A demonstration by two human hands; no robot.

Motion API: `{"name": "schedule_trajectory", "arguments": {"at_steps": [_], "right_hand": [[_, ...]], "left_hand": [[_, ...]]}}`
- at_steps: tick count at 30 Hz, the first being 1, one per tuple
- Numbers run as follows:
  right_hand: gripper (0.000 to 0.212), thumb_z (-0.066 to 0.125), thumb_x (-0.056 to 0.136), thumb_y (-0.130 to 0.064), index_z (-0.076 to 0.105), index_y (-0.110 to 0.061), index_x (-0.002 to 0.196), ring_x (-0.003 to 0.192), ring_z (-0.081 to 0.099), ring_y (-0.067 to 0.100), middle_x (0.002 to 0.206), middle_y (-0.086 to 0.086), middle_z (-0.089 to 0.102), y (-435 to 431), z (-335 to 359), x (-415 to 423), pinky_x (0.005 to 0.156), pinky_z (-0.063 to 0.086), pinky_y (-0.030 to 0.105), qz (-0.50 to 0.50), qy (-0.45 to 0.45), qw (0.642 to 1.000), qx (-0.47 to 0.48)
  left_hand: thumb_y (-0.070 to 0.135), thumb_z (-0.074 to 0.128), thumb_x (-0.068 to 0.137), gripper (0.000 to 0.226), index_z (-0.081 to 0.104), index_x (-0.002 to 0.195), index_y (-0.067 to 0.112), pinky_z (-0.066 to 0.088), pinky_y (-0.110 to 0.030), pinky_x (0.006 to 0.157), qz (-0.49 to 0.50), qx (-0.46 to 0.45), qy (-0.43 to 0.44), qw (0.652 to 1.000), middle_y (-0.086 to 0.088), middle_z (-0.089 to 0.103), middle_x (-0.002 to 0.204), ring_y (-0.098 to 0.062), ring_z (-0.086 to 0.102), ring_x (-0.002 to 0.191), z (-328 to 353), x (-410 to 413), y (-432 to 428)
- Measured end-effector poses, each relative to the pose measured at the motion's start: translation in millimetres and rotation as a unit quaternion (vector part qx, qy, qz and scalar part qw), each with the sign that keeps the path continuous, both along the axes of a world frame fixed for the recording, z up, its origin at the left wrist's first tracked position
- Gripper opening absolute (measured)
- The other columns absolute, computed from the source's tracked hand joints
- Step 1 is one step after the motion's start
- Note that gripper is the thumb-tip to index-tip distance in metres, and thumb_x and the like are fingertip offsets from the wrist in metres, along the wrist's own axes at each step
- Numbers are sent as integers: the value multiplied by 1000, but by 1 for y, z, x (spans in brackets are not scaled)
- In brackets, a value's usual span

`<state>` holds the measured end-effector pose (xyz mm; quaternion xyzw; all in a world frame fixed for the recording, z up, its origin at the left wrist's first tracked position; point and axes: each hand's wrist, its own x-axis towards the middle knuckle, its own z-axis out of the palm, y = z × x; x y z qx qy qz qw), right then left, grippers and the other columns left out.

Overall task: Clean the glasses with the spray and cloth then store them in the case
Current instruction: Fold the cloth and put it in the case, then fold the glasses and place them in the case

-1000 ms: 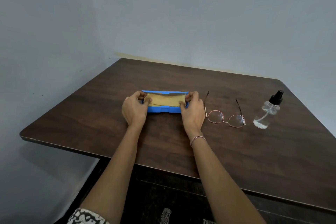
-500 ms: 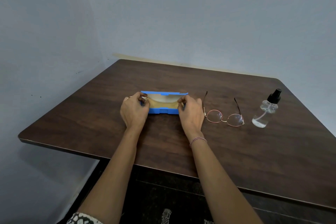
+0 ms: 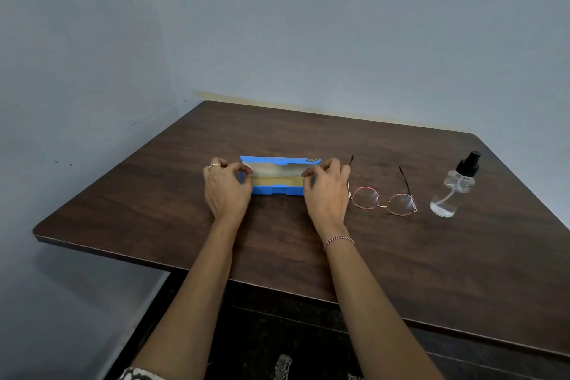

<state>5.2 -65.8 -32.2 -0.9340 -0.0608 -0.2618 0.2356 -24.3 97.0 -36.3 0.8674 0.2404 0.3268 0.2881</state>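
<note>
The case (image 3: 277,190) lies on the worktop (image 3: 154,210) with its long axis running left to right across the person's front. Its lid (image 3: 279,167) stands raised at the far edge. A yellow cloth (image 3: 277,181) lies inside the case, along the same axis.

The left hand (image 3: 226,191) is at the left end of the case, with fingers curled and gripping that end. The right hand (image 3: 327,194) is at the right end, with fingers curled against it in the same way.

The glasses (image 3: 383,205) lie just to the right of the case, lenses toward the person and temples unfolded, pointing away. The spray bottle (image 3: 453,191) stands upright further right of the case, beyond the glasses.

Judgement: the case is open and the cloth is the next item to remove. Both hands are equally near the cloth. The right hand is nearer the glasses and the spray bottle; a reach for either runs rightward from the case.
</note>
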Motion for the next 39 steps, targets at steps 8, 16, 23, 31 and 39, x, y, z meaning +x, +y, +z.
{"name": "schedule_trajectory", "arguments": {"at_steps": [8,16,23,31,39], "right_hand": [[33,46,86,-26,71,-7,78,95,38,23,109,4,50,3,-3,-5,71,35,32,-18,-10,997,-69],[28,47,88,-22,70,-6,81,99,40,24,116,4,48,-3,-1,-12,76,38,33,-26,4,993,-114],[28,46,90,-22,70,-9,83,97,40,24,108,5,48,-13,-3,-25,76,41,33,-30,4,996,-83],[24,55,89,-28,71,-11,94,97,41,22,105,6,53,-33,2,-44,78,44,32,-1,-46,998,31],[18,58,87,-26,70,-13,83,95,43,21,101,5,56,-68,13,-62,72,47,35,-13,-103,990,93]], "left_hand": [[27,58,85,20,75,92,21,49,-36,72,3,16,61,998,-4,57,112,-24,47,108,-3,-1,-2],[26,55,87,23,75,96,20,48,-40,83,-25,9,68,997,-3,61,111,-24,49,108,0,-15,-8],[27,57,85,20,75,88,20,47,-41,82,-26,-6,46,999,-4,61,107,-27,50,105,3,-31,-16],[35,61,83,18,72,92,24,49,-40,79,21,-88,-33,995,-1,60,107,-21,51,102,8,-51,-28],[28,58,83,18,72,92,22,49,-39,75,-21,-80,-101,991,-2,62,100,-20,53,94,26,-58,-75]]}}
